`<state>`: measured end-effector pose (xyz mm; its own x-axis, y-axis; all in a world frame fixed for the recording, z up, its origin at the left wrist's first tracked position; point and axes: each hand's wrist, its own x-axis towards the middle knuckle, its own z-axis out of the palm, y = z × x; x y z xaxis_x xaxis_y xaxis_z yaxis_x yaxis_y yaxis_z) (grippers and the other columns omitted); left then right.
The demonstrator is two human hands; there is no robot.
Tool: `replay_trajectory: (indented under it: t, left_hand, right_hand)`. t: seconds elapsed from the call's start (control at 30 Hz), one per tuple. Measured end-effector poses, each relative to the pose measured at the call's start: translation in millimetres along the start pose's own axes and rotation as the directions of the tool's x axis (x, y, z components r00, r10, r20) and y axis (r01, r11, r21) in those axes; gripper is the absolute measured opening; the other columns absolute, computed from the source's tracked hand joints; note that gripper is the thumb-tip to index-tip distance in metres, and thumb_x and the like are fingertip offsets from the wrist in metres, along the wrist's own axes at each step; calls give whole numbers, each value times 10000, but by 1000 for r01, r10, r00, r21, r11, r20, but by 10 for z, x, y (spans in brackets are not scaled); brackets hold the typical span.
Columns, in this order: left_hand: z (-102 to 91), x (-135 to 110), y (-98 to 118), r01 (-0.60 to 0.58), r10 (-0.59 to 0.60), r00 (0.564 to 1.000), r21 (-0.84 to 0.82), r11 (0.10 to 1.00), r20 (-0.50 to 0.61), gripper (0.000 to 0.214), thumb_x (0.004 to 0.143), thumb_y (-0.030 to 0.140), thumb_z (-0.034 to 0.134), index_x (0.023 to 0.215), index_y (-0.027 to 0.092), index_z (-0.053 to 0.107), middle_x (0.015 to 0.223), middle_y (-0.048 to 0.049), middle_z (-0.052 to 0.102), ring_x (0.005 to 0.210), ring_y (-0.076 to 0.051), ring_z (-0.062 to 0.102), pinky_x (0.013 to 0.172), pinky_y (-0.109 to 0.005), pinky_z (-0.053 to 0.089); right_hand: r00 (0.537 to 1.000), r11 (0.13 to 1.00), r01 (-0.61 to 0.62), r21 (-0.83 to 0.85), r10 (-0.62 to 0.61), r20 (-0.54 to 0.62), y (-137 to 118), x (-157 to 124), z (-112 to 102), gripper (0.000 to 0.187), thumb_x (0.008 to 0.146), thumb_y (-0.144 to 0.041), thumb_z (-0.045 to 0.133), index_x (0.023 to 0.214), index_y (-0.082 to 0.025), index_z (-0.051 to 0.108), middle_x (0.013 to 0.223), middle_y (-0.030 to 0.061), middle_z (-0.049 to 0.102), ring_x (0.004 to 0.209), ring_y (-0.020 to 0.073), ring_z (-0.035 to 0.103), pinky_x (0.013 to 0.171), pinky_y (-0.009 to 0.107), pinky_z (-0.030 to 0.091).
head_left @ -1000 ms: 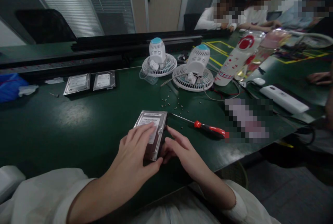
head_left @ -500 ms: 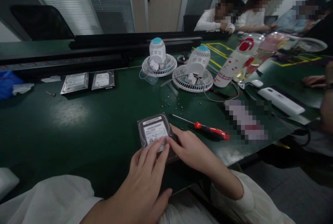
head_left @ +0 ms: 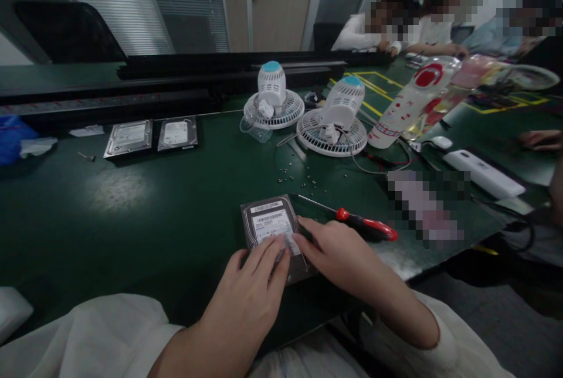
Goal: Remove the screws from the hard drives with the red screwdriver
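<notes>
A hard drive [head_left: 269,215] with a white printed label lies on the green table in front of me. My left hand [head_left: 250,284] rests over its near left part, fingers stretched out and fingertips on the label. At the drive's right side is my right hand [head_left: 341,252], its thumb over the top and its index finger along the edge; its other fingers are hidden. A screwdriver [head_left: 365,225] with a red and black handle lies just beyond my right hand, its tip close to the drive's far corner. Several small screws [head_left: 303,179] are scattered behind it.
Two more hard drives [head_left: 129,138] lie at the back left. Two white fans [head_left: 336,114] stand face down near a printed bottle [head_left: 402,108]. Cables and a white power bank-like block [head_left: 484,173] lie to the right. Other people [head_left: 367,32] sit across the table.
The view has shifted slightly, moving most things a little right in the picture. Both hands stay at the hard drive; my left thumb no longer shows clearly.
</notes>
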<state>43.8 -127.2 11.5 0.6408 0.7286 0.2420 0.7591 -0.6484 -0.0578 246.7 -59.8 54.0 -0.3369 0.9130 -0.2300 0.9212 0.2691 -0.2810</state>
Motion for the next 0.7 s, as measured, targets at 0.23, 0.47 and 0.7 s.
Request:
replay_trajectory:
  t: [0.23, 0.47, 0.7]
  left_hand:
    - [-86, 97, -50, -38, 38, 999, -59, 998, 4, 402, 976, 155, 534, 1347, 99, 677, 1423, -176, 686, 1250, -319, 679, 833, -421, 605]
    - [-277, 227, -224, -10, 12, 1000, -215, 977, 11, 388, 969, 312, 622, 1303, 123, 686, 1290, -138, 749, 1108, -302, 720, 800, -420, 623]
    - [-240, 423, -579, 31, -56, 996, -305, 952, -74, 212, 1018, 230, 507, 1020, 175, 711, 989, -96, 735, 908, -276, 651, 776, -437, 568]
  right_hand:
    - [977, 995, -47, -90, 27, -209, 512, 397, -556, 229, 973, -256, 561, 1042, -168, 760, 1120, 78, 735, 961, 176, 675, 837, 299, 467]
    - [998, 979, 12, -204, -24, -54, 623, 754, -567, 334, 992, -387, 619, 1194, -123, 660, 1229, 92, 662, 1150, 175, 642, 1039, 411, 564]
    - [999, 976, 36, -217, -35, 7, 606, 801, -429, 415, 999, -432, 607, 1283, -129, 619, 1271, 106, 642, 1160, 180, 644, 1022, 407, 583]
